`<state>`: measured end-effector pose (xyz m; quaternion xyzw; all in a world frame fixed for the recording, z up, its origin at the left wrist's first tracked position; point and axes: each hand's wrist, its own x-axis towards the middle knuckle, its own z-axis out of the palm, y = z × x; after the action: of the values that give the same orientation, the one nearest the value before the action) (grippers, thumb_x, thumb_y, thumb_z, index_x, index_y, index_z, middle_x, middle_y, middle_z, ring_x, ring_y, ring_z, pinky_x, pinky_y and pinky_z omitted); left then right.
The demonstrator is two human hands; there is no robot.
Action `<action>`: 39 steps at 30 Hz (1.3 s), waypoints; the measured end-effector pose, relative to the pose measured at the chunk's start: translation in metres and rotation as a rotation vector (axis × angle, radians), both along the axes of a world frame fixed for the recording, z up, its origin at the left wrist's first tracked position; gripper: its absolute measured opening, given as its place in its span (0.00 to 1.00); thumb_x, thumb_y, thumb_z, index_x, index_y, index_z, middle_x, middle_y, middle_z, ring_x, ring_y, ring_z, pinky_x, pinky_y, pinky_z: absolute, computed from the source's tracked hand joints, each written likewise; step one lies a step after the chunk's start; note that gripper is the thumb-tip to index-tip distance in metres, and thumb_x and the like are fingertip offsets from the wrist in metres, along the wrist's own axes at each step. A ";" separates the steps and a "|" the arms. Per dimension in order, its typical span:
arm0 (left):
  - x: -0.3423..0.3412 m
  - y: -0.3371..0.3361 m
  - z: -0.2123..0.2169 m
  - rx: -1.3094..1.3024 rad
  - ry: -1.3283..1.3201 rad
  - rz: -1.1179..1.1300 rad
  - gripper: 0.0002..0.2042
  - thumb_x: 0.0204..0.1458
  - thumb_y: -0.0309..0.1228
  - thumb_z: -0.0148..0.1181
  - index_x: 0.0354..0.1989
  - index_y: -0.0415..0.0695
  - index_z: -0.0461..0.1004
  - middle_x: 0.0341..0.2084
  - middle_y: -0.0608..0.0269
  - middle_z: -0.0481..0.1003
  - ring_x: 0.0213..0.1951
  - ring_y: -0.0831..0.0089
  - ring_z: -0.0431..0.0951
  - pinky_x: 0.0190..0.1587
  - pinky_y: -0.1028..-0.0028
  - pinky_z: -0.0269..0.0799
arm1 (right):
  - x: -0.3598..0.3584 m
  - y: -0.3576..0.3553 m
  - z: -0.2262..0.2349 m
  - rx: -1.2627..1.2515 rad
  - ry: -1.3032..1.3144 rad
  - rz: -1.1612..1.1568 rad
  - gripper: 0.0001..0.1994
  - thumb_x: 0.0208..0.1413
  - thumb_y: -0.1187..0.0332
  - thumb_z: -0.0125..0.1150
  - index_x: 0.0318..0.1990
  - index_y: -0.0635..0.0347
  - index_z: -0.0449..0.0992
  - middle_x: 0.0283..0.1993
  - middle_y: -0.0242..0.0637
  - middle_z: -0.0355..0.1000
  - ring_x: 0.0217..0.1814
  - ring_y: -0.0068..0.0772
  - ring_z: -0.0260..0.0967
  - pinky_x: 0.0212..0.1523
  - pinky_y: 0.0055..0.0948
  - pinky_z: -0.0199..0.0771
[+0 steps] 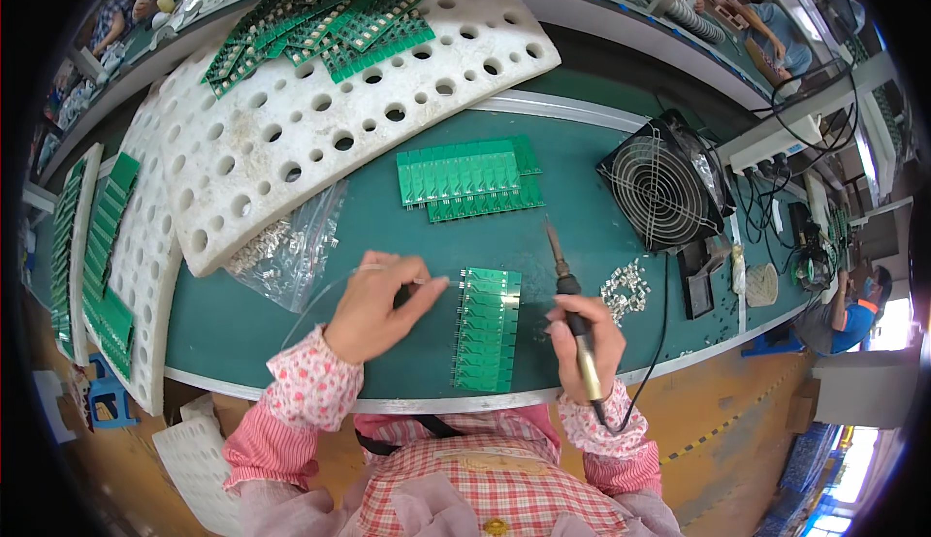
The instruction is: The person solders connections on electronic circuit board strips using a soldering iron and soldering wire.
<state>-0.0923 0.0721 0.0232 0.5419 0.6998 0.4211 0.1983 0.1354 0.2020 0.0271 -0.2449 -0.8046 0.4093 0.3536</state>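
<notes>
My right hand (601, 343) is wrapped round a soldering iron (580, 329), whose tip points up and away over the table. Between us lies a green circuit board panel (488, 333), upright in view, with pins along its left edge; the iron is apart from it. My left hand (378, 309) is just left of the panel, thumb and forefinger bent together toward its upper corner. A thin strand of solder wire (325, 301) runs into this hand from below; the part at the fingertips is hard to see.
More green panels (461, 173) lie farther back. A bag of small white connectors (286, 256) sits left, and a loose heap of connectors (626, 288) right. A caged fan (659, 186) stands back right. A holed white foam board (320, 135) carrying several panels (335, 18) slants across the left.
</notes>
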 end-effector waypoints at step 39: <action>-0.011 0.014 -0.030 0.096 -0.105 0.045 0.13 0.42 0.25 0.63 0.14 0.44 0.62 0.25 0.69 0.75 0.27 0.71 0.74 0.44 0.70 0.60 | -0.014 -0.001 -0.029 -0.317 0.092 0.075 0.06 0.57 0.77 0.57 0.37 0.68 0.67 0.26 0.41 0.76 0.22 0.24 0.75 0.23 0.21 0.75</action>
<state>-0.1031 0.0859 -0.0072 0.5123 0.6793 0.4863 0.1990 0.1217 0.2007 -0.0015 -0.2484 -0.7213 0.5550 0.3316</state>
